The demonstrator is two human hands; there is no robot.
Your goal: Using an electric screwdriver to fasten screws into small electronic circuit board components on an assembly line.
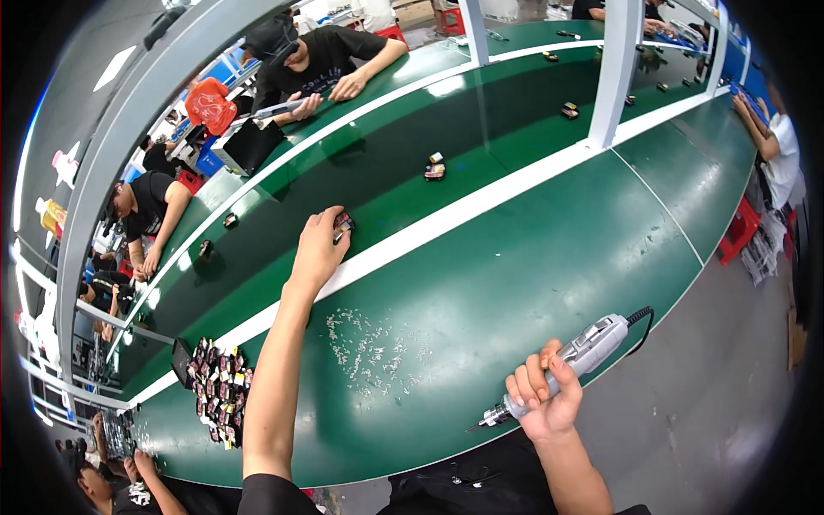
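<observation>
My left hand (319,246) reaches over the white rail onto the dark green belt. Its fingers are closed round a small black part with pinkish and pale patches (344,224), partly hidden by the hand. Low on the right, my right hand (546,388) is wrapped round a grey corded electric screwdriver (595,342), its bit pointing left above the table's near edge. Between my arms, many tiny pale screws (378,352) lie scattered on the green tabletop (506,283). Left of my left forearm, several similar black parts (221,390) are piled together.
Similar small parts (435,168) ride spaced out along the belt (386,172). A white rail (446,221) divides belt from tabletop, with a grey upright post (615,77) standing on it. Beside the pile is a black box-like piece (182,362). Other people work across the belt and at both ends.
</observation>
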